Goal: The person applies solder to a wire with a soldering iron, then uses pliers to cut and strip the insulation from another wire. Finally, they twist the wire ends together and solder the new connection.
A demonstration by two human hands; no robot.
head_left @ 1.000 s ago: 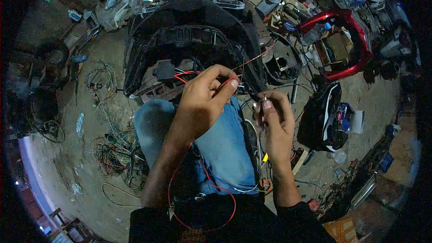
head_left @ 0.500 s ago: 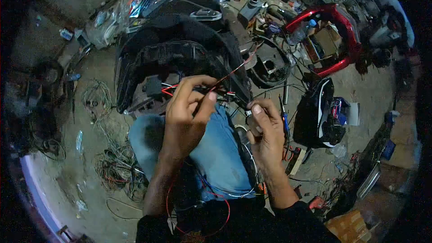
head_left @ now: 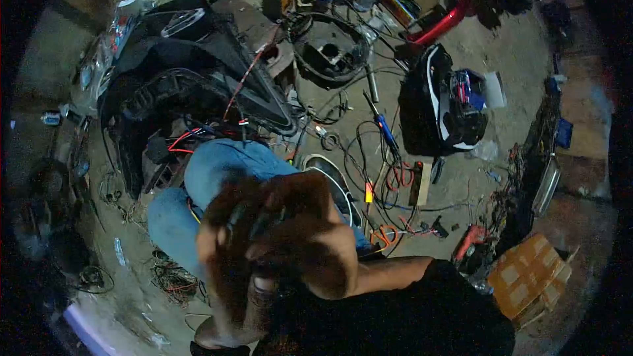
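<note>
Both hands are raised close to the camera, dark and smeared by motion. My left hand [head_left: 221,244] is at the left of the pair, and my right hand [head_left: 330,244] meets or overlaps it from the right. Their fingers do not show clearly, and anything between them is hidden. Behind them are the blue-jeaned legs [head_left: 231,158] and a shoe [head_left: 326,171]. A thin red wire [head_left: 247,72] runs across a large black plastic fairing [head_left: 178,59]. Brighter red wires [head_left: 181,142] lie inside the fairing, next to a black connector block [head_left: 157,149].
On the right are a black bag-like item [head_left: 422,105], a blue-handled tool [head_left: 384,130], orange-handled scissors [head_left: 399,177] and a cardboard piece [head_left: 527,277]. A round black housing [head_left: 330,49] and a red curved panel [head_left: 455,10] lie farther back. Tangled wires [head_left: 173,280] are at left.
Both hands have come up toward the camera and together, away from the wire they were pinching over the fairing. The view has swung to the right and the legs have shifted left.
</note>
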